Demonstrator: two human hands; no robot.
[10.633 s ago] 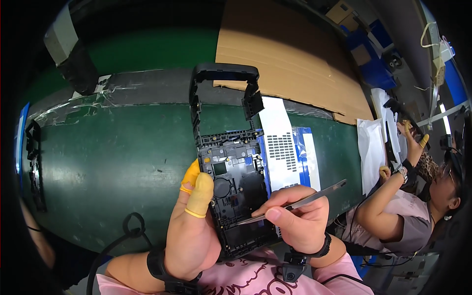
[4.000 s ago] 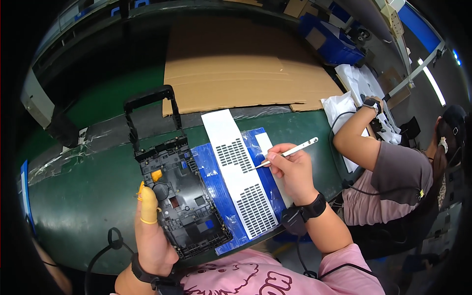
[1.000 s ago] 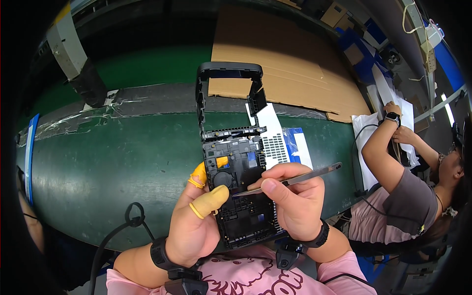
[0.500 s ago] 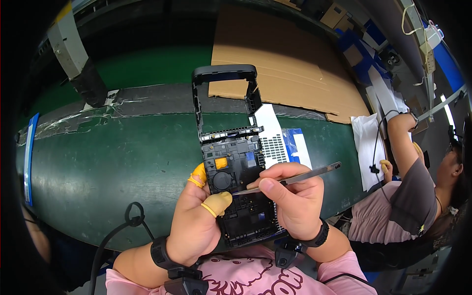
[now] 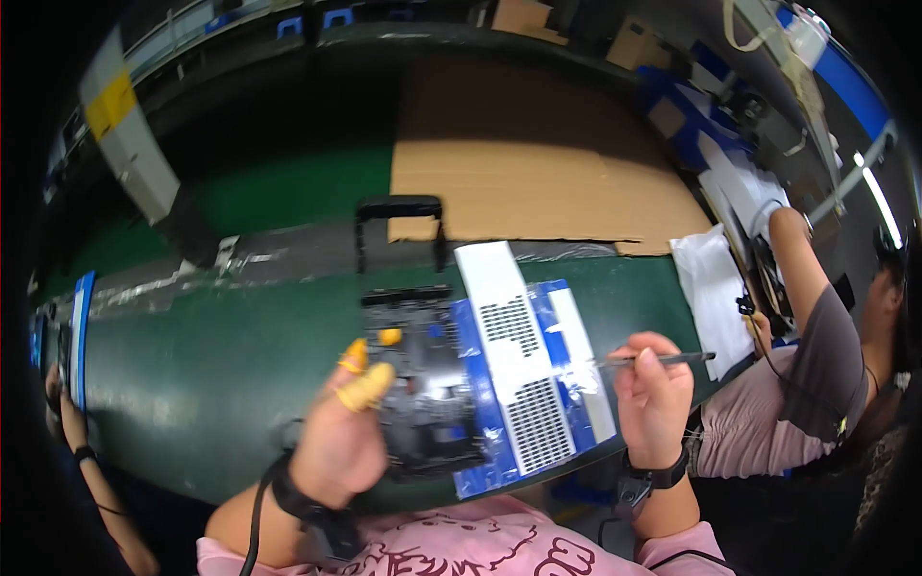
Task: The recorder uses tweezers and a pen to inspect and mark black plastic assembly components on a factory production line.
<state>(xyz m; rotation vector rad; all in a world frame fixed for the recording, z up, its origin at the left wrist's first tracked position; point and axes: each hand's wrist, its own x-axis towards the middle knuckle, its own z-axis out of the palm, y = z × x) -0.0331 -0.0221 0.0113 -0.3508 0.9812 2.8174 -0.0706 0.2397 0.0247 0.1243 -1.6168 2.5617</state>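
Note:
My left hand [image 5: 338,442], with yellow finger cots [image 5: 367,387] on the thumb and a fingertip, is closed on the left edge of a black plastic device housing [image 5: 423,384]. The housing has an open frame at its far end and moulded parts inside, blurred by motion. To its right, my right hand [image 5: 658,413] pinches a pair of metal tweezers [image 5: 687,359], their tips pointing left. Between the hands lies a white sheet [image 5: 495,272] with rows of small black rectangular pieces, on top of a blue glossy sheet [image 5: 471,346]. The tweezers are above the right part of these sheets.
A green work table [image 5: 192,384] bears a large cardboard sheet [image 5: 538,182] at the far side. On the right a co-worker [image 5: 812,355] sits beside white bags [image 5: 711,288]. Another person's arm [image 5: 101,490] shows at far left, near a blue-edged panel [image 5: 83,336]. A post [image 5: 134,144] rises behind.
My right hand has drawn the tweezers away from the housing to the right. The housing and my left hand have shifted left, uncovering the white and blue sheets. The whole view has tilted up.

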